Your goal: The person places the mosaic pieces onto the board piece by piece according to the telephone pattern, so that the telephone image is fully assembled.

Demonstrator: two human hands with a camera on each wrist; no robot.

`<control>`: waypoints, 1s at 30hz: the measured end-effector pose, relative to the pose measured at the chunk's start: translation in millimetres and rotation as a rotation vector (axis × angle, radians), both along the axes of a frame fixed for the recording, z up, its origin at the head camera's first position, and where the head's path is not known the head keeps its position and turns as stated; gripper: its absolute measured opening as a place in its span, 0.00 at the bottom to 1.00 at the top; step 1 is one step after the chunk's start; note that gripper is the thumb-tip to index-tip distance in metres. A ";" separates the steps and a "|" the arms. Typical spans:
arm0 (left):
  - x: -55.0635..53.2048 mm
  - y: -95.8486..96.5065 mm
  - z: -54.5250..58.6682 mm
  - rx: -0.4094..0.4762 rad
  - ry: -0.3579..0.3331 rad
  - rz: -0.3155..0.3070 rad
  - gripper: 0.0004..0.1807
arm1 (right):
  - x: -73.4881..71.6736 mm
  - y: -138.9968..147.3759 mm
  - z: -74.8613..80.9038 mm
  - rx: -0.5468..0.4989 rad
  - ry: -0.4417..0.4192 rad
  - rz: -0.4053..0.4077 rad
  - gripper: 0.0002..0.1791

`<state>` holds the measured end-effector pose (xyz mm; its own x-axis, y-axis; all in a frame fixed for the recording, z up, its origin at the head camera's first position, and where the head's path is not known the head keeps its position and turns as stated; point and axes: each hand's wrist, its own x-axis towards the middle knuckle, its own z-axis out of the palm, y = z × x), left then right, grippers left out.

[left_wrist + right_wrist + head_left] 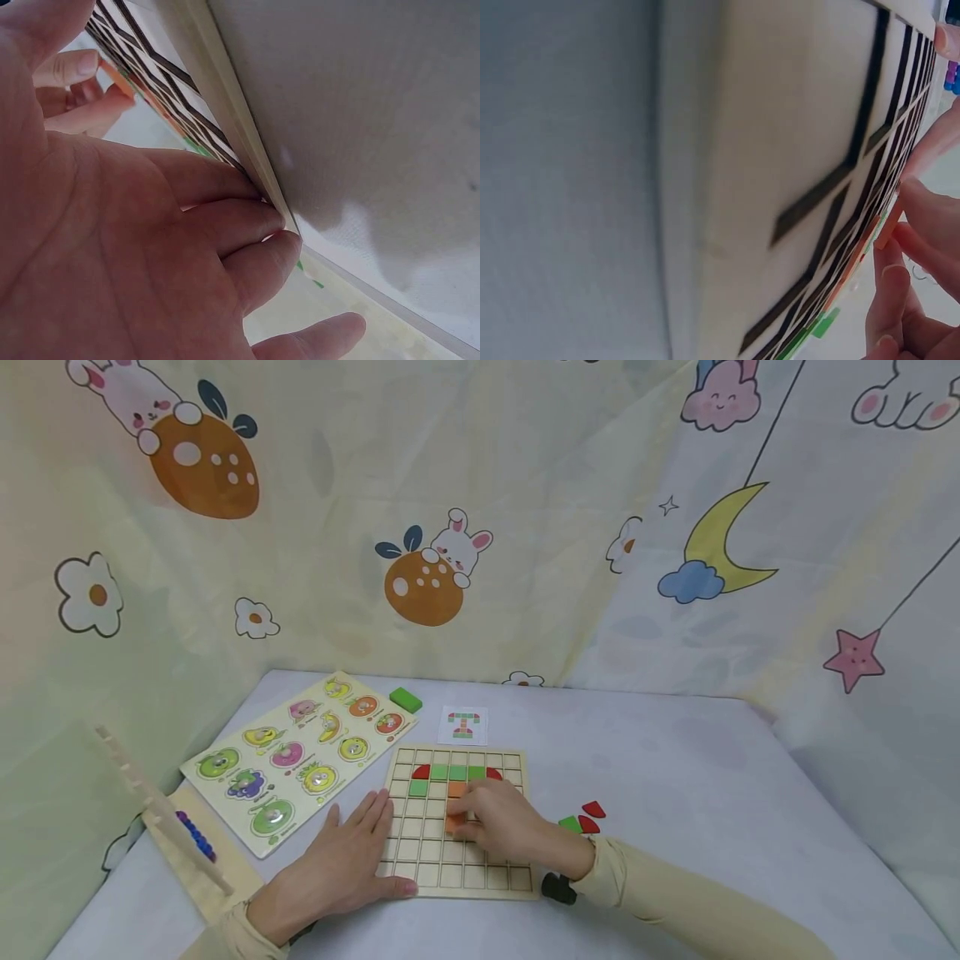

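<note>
Orange tile point(889, 225), thin, flat, in right grip point(498, 820), pale gridded board point(452, 876)

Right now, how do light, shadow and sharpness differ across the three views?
Head view: bright, fairly even light, the wooden grid board reasonably clear; left wrist view: dimmer, the left grip shaded, soft shadows on the white tabletop; right wrist view: the board's near edge blurred, the tabletop dim blue-grey.
</note>
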<state>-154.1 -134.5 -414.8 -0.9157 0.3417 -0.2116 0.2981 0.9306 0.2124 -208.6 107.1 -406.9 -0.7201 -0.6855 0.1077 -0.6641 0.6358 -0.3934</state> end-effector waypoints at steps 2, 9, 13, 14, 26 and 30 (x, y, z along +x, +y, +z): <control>-0.1 -0.3 -0.3 0.003 -0.001 -0.001 0.67 | -0.3 -0.1 -1.0 0.005 -0.004 -0.001 0.15; -0.2 -0.4 0.1 0.012 0.004 -0.004 0.66 | -2.5 -0.5 -3.3 0.030 -0.041 -0.014 0.14; 0.2 -0.5 0.5 0.013 0.010 -0.007 0.66 | -4.1 -1.0 -2.8 0.033 -0.053 -0.011 0.13; 0.3 -0.6 0.5 0.013 0.011 -0.007 0.66 | -4.5 -1.0 -2.7 0.033 -0.057 -0.011 0.13; -0.6 -0.6 0.4 0.009 0.009 -0.008 0.66 | -6.7 -2.3 -1.1 0.051 -0.086 -0.031 0.14; -0.3 -0.4 0.7 0.010 0.003 -0.004 0.67 | -6.9 -1.9 -2.4 0.050 -0.098 -0.029 0.14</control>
